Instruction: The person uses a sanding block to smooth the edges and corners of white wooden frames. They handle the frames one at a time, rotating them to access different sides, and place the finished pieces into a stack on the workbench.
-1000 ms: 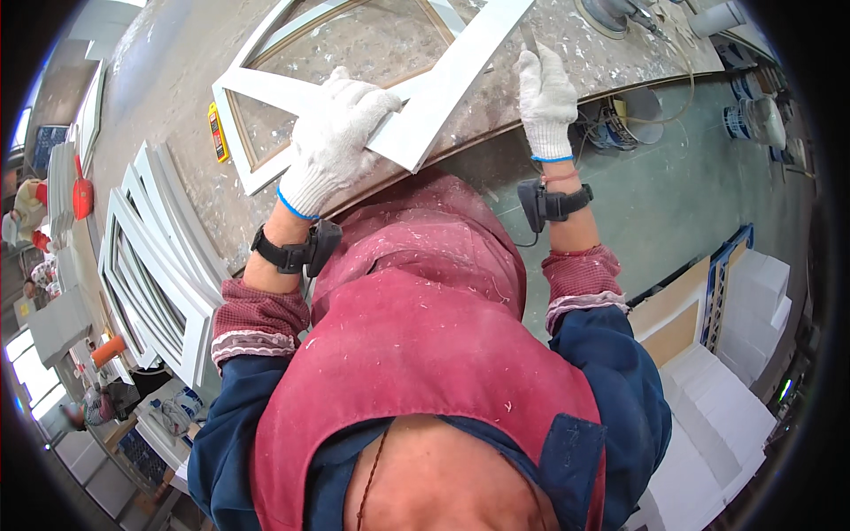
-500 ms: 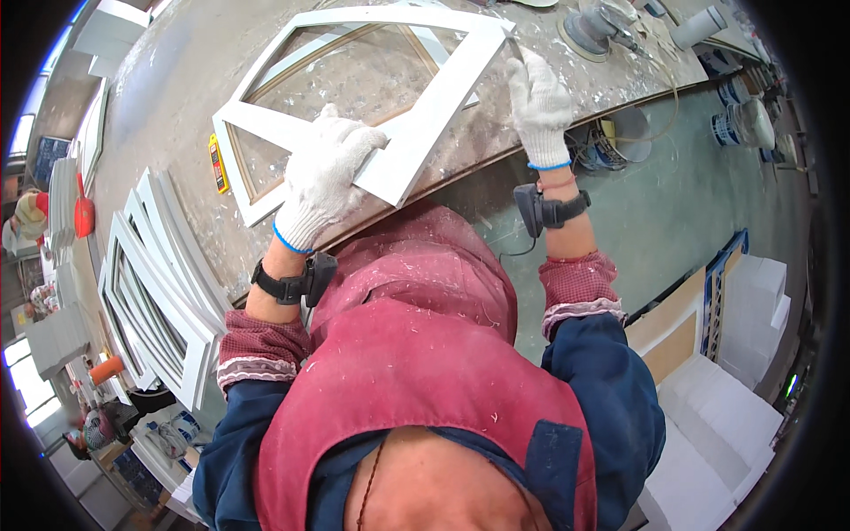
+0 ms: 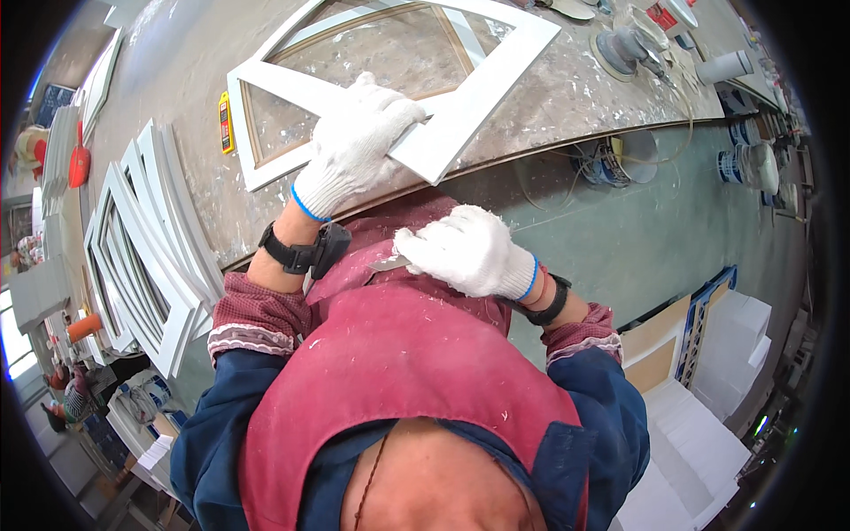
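My left hand (image 3: 359,133), in a white knitted glove, is closed over the lower rail of a white frame (image 3: 482,102) near its corner. That frame is tilted over a second white frame (image 3: 292,164) with a brown inner edge, which lies on the workbench. In front of my red apron (image 3: 390,336), my gloved right hand (image 3: 469,250) is closed on a small flat metal blade (image 3: 388,263). The blade points left, apart from both frames. My right fingers hide the other end of it.
Several white frames (image 3: 146,257) lean together at the bench's left. A yellow packet (image 3: 226,122) lies on the workbench (image 3: 186,66). A sander (image 3: 620,51) with a hose stands at the far right. Below the bench's edge are a bucket (image 3: 611,164) and, lower right, white boards (image 3: 682,451).
My right hand has come from the frame's far right corner back to my apron, with the blade in it. The left hand still holds the frame, now slightly farther right.
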The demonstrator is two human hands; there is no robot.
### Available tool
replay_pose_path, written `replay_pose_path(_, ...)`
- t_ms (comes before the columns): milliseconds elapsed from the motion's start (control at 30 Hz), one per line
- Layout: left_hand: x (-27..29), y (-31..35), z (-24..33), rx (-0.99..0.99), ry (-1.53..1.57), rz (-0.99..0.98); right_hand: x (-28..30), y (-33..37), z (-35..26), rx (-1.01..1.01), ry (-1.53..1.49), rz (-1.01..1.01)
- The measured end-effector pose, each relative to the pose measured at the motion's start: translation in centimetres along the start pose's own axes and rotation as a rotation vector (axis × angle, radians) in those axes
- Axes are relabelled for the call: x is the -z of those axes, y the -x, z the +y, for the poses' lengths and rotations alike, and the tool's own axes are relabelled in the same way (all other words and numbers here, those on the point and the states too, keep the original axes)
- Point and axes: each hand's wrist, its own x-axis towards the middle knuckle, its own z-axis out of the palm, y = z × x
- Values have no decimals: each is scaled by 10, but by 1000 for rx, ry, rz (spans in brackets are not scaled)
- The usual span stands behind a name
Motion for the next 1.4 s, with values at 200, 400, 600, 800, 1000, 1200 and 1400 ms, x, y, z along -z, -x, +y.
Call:
replay_pose_path(200,2,-7,14,-34,89,96,4,2,22,-1075,-873,890)
replay_pose_path(400,-41,-2,32,-20,-57,-176,-16,1,48,-1155,-976,998)
replay_pose_path(600,-24,46,-16,207,217,175,-37,40,62,-1245,-1020,967)
replay_pose_path(800,-1,78,-120,1218,475,572,-29,78,76,-1384,-963,934)
replay_pose_path(1000,-1,82,-138,1185,1098,643,-19,117,96,-1331,-1083,778)
replay_pose_path(1200,5,77,-82,885,1688,639,5,106,101,-1416,-860,756)
replay_pose_path(1400,10,76,-40,661,1478,321,43,117,167,-1448,-676,622)
